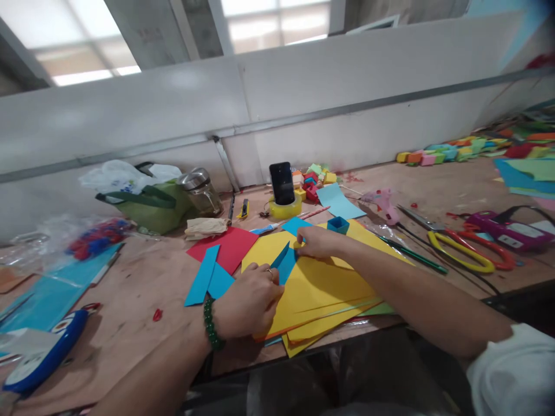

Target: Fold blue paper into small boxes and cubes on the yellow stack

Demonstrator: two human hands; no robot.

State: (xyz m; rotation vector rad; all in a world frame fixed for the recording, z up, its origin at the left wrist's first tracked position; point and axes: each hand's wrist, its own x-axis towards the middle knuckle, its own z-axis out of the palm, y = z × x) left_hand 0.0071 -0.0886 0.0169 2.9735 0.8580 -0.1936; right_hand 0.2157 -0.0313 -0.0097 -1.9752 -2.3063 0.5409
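R hand (319,241) is pinched on the far end of a bent blue strip (287,268); L hand (252,297) curls at the near end, can't tell if it grips. Strip's btwn them, over yellow sheets (332,283). Looks like a folding step; next move prob. needs a firm press on the bend. Blue box (338,226) sits just past R hand, red sheet (229,245) off left.
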